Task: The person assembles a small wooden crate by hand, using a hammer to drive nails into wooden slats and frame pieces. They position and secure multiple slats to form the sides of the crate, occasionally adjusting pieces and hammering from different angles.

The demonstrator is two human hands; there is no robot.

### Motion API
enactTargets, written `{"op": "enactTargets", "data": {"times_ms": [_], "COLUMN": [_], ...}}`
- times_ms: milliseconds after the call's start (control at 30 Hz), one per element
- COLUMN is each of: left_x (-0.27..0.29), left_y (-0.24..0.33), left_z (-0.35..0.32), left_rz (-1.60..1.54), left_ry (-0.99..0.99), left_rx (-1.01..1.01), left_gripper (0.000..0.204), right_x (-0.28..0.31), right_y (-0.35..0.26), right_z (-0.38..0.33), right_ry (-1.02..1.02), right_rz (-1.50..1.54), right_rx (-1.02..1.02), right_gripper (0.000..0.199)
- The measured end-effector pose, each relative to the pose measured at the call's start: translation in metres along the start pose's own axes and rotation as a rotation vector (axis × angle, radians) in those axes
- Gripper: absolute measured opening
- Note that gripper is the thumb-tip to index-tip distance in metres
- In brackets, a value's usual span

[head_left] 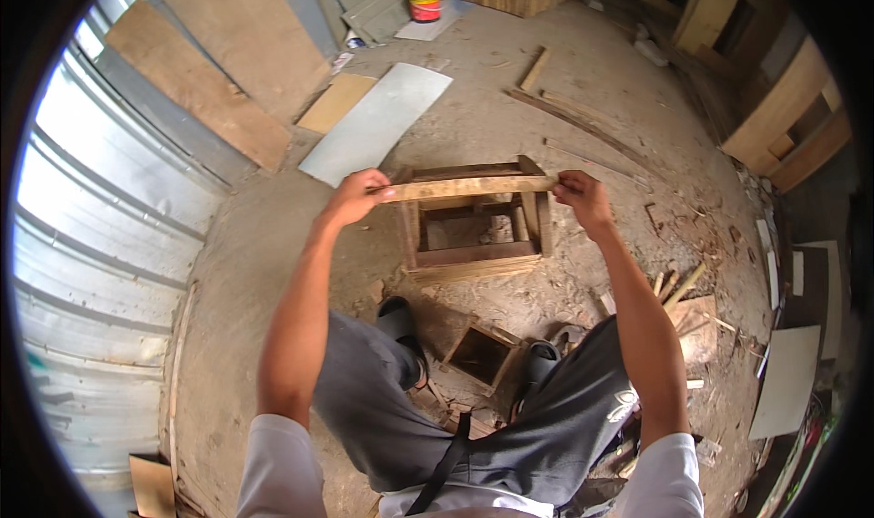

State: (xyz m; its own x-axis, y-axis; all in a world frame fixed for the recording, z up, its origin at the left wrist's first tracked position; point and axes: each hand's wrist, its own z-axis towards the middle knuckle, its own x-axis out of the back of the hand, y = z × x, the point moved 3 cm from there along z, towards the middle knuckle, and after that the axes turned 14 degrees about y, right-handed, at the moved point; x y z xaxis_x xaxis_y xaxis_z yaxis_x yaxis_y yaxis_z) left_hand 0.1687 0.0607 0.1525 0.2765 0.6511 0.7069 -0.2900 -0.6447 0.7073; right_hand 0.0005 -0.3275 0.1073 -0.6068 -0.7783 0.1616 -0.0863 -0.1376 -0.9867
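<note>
1. The left hand (353, 196) was closed on the left end of a wooden strip (466, 187), thumb on top.
2. The right hand (583, 199) was pinched shut on the strip's right end.
3. The strip was held level between the two hands, above the top of a small wooden frame (473, 245) standing on the dusty floor (273, 245).
4. Whether the strip touched the frame could not be told.
5. A smaller wooden box (480, 356) lay between the person's feet, near the frame.
6. A grey board (375, 122) lay on the floor beyond the left hand; a red tin (424, 6) stood well apart, farther off.
7. Wood scraps (674, 286) lay right of the frame.
</note>
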Motion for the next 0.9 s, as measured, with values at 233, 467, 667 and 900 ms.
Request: {"op": "enactTargets", "data": {"times_ms": [233,467,667,900], "left_x": [0.0,-0.006,-0.013,-0.031], "left_y": [0.001,-0.003,-0.014,-0.023], "left_z": [-0.005,-0.006,-0.006,-0.027], "left_rz": [-0.031,0.042,0.082,0.272], "left_ry": [-0.143,-0.112,-0.245,-0.278], "left_rx": [0.134,0.121,0.164,0.081], "left_gripper": [0.031,0.03,0.033,0.038], "right_x": [0.004,0.006,0.009,0.018], "right_y": [-0.002,0.0,0.011,0.035], "right_z": [-0.002,-0.004,-0.006,-0.021], "right_ry": [-0.039,-0.057,-0.159,-0.178], "right_rz": [-0.032,-0.015,-0.107,-0.236], "right_rx": [-0.025,-0.023,-0.17,-0.151], "right_gripper": [0.028,0.028,0.025,0.024]}}
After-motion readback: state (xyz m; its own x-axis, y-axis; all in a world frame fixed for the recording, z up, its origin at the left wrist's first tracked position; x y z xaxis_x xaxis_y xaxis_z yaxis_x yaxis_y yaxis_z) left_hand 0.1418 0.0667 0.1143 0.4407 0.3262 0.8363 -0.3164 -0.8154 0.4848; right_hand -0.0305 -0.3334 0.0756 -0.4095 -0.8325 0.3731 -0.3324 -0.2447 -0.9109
